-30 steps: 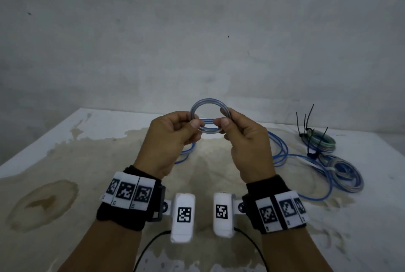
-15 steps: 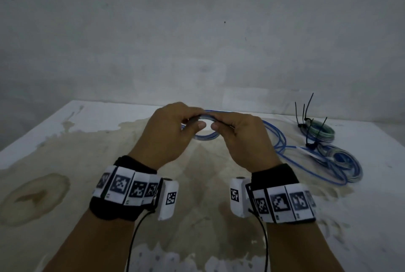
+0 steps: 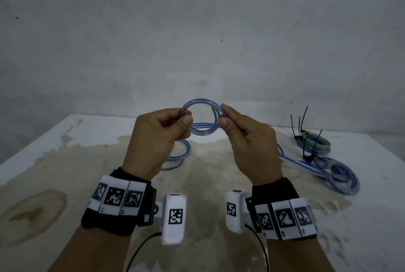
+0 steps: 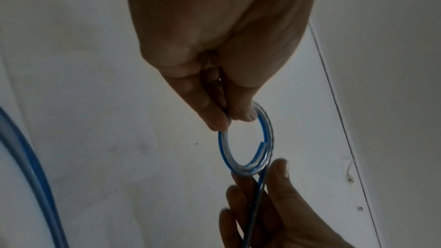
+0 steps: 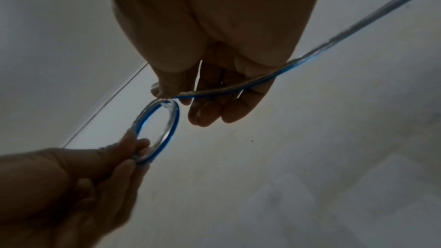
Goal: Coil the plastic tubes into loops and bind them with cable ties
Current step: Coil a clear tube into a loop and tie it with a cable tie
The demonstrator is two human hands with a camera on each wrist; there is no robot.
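A clear plastic tube with a blue stripe is wound into a small upright loop [image 3: 199, 121] held above the table. My left hand [image 3: 163, 128] pinches the loop's left side between thumb and fingers [image 4: 216, 118]. My right hand [image 3: 243, 133] pinches the right side, and the tube's loose length [image 5: 310, 57] runs across its fingers and away. The cut tube end [image 4: 261, 144] lies inside the loop [image 4: 245, 139]. The rest of the tube [image 3: 177, 155] trails over the table behind my hands.
Two bound coils lie at the table's right: a greenish one [image 3: 317, 143] and a blue-striped one [image 3: 340, 176], with black cable ties [image 3: 301, 122] sticking up. The table [image 3: 65, 162] is white with brown stains. A grey wall stands close behind.
Half a second ago the loop was tipped nearly flat and low between my hands; now it stands upright again and my hands are raised, slightly apart.
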